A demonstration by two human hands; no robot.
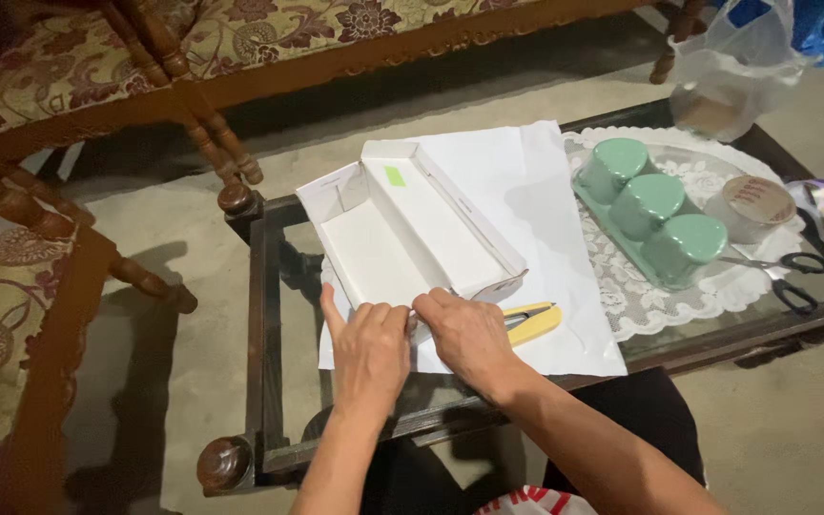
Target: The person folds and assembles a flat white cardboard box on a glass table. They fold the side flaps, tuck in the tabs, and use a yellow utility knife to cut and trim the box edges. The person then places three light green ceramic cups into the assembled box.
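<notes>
From the head camera I saw a white cardboard box, unfolded and open, lying on a white sheet of paper spread over the glass-topped coffee table. Both hands were at the box's near edge, side by side and nearly touching. My left hand lay palm-down with curled fingers pressing on the near flap, thumb stretched up along the box's left side. My right hand was closed in a pinch on the same edge, at the corner where the long side wall came down; the box stretched away from both hands toward the far side of the table. Just right of the right hand, a yellow utility knife rested on the paper, close but not touched. Farther right, on a lace doily, stood a green tray of three round tubs, then a roll of tape and black-handled scissors, all well apart from the hands.
</notes>
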